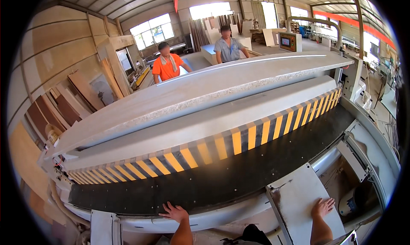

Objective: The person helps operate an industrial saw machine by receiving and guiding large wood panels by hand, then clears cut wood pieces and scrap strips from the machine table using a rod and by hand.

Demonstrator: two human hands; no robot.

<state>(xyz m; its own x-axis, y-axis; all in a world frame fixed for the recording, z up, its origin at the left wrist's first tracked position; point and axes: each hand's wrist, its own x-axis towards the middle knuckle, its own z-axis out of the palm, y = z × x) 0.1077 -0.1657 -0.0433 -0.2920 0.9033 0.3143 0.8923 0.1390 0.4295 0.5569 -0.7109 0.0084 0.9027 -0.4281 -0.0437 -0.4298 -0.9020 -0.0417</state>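
Note:
A wide, pale machine with a long cover (205,93) spans the view in front of me. Black and yellow stripes (237,141) run along its lower front. Below them lies a long black bed (205,183) dotted with small light specks. My left hand (175,211) rests with fingers spread at the bed's near edge, over the rounded white front rail (200,222). Flat on a white metal side plate (305,204) at the lower right lies my right hand (323,207), fingers stretched out. Neither hand holds anything.
Behind the machine stand a person in orange (168,66) and a person in grey-blue (230,48). A control panel (288,42) sits at the far right. Boards (53,110) lean on the left wall. A narrow white plate (102,228) juts out at lower left.

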